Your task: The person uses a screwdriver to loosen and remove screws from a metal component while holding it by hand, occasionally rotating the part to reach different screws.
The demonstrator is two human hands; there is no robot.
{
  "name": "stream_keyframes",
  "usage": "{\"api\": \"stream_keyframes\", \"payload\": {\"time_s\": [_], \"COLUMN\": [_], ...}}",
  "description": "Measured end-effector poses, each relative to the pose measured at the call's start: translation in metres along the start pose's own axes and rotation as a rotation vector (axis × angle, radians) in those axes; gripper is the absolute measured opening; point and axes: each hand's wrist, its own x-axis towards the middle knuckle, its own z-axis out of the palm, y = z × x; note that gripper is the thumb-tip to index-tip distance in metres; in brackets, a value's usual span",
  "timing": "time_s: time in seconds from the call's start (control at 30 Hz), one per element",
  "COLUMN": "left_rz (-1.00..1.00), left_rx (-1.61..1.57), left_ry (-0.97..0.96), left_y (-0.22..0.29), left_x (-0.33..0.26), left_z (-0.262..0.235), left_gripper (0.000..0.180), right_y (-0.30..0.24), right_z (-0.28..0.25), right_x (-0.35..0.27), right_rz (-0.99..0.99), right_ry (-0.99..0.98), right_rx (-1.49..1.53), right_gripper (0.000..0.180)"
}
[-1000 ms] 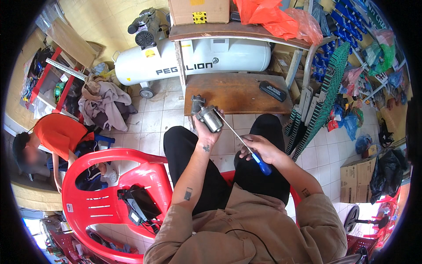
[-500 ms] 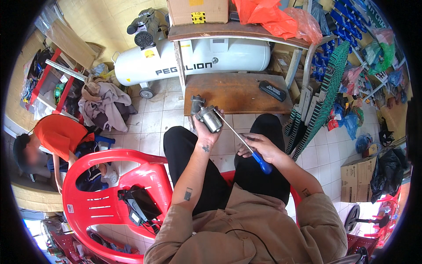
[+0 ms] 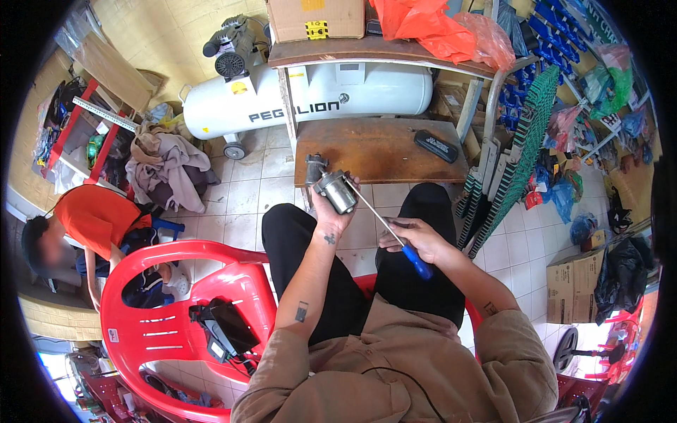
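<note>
Left hand (image 3: 331,211) clamps small motor (image 3: 334,187); right hand (image 3: 412,238) grips screwdriver (image 3: 395,236); cardboard box (image 3: 316,17) shut.

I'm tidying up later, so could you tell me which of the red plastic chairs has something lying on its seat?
The red chair at the person's left: a black device with cables lies on its seat. The other red chair is the one the person sits on.
</note>
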Motion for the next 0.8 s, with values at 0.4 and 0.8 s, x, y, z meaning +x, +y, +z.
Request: {"api": "stream_keyframes", "payload": {"time_s": [0.4, 0.8], "left_rz": [-0.008, -0.025], "left_rx": [-0.005, -0.007], "left_ry": [0.019, 0.003], "left_y": [-0.001, -0.003], "left_x": [0.0, 0.001], "left_z": [-0.001, -0.006], "left_gripper": [0.058, 0.058], "right_y": [0.005, -0.009], "right_z": [0.005, 0.014], "right_x": [-0.001, -0.009], "right_rz": [-0.053, 0.067], "right_ry": [0.033, -0.075], "right_rx": [0.05, 0.057], "right_gripper": [0.044, 0.025]}}
